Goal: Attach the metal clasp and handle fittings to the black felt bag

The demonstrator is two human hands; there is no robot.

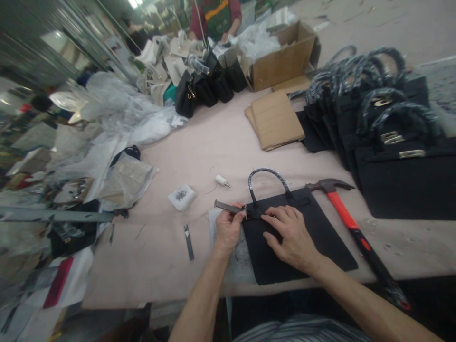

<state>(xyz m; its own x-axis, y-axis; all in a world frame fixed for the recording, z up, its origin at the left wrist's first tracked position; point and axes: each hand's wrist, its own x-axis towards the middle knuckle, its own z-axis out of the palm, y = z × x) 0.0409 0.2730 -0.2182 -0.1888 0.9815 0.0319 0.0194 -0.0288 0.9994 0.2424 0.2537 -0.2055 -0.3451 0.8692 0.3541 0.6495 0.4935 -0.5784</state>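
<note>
A flat black handbag panel (320, 237) lies on the table in front of me, with one plastic-wrapped handle (268, 171) standing up at its far edge. My left hand (228, 230) is at the panel's upper left corner. Its thumb and fingers are closed on a slim metal tool (226, 205), whose inner end meets the panel's edge beside the handle base; its exact kind is unclear. My right hand (290, 235) rests on the panel with fingers apart, fingertips touching the black strap near the handle base. To the right lies a claw hammer (344, 211) with a red and black handle.
Black handbags (399, 180) with wrapped handles are stacked at right. Folded brown cardboard (276, 121) and an open carton (281, 64) lie farther back. A small white bottle (221, 180), a white block (182, 197) and a small cutter (188, 243) sit left. A co-worker (217, 19) stands across the table.
</note>
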